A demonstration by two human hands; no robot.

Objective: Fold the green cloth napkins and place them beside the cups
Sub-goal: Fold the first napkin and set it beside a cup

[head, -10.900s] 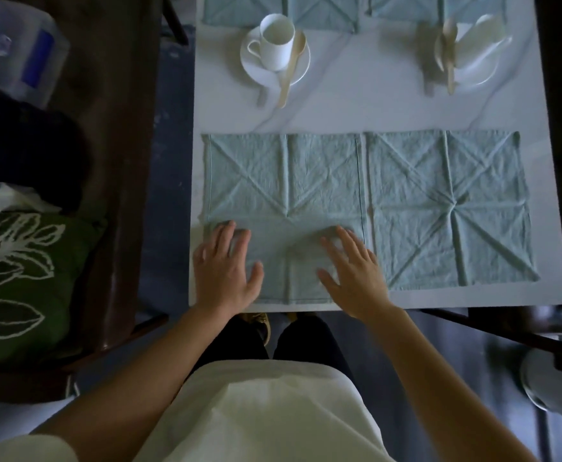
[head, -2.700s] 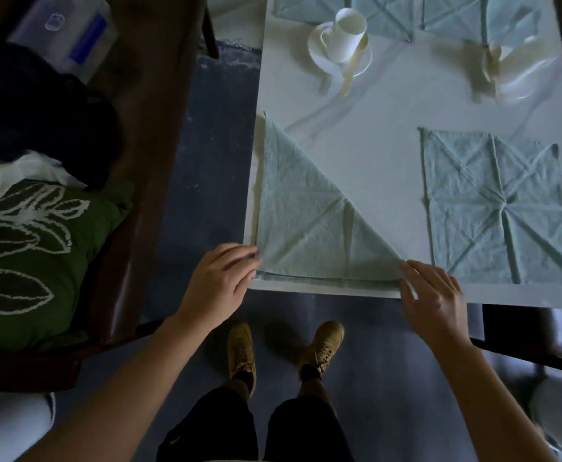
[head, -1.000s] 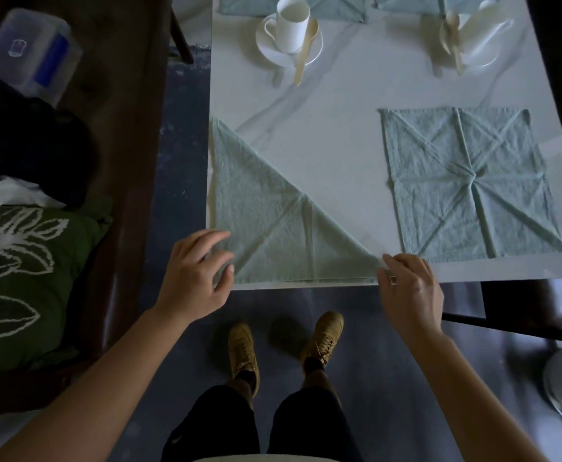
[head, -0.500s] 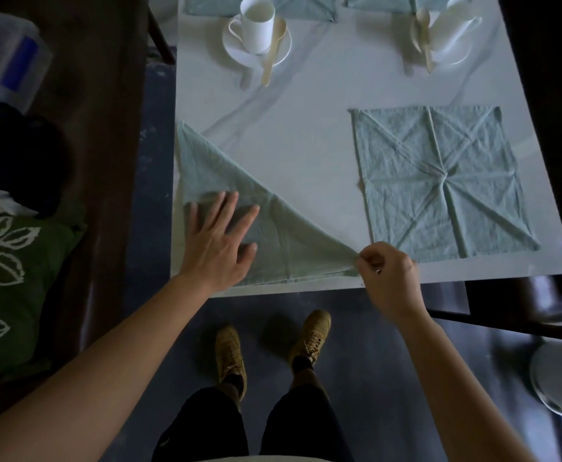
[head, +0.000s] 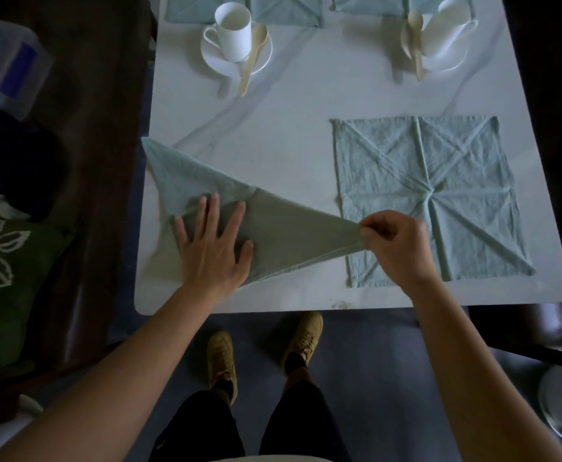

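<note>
A green napkin folded into a triangle (head: 289, 235) lies at the near left of the white marble table (head: 306, 101). My left hand (head: 214, 243) presses flat on its left part, fingers spread. My right hand (head: 396, 243) pinches the napkin's right corner and holds it lifted off the table. A second green napkin (head: 439, 181) lies spread flat as a square at the right, creased in a star pattern. Farther back stand a white cup on a saucer (head: 234, 31) with a wooden spoon, and a second cup (head: 446, 26) at the right.
Several more green napkins (head: 286, 10) lie along the table's far edge. A dark wooden bench at the left holds a green leaf-print cushion (head: 3, 288) and a clear plastic box (head: 4, 66). My feet stand on the floor under the near table edge.
My right hand has lifted the triangle's right corner off the table and carried it up and rightward. My left hand stays pressed on the napkin's left part.
</note>
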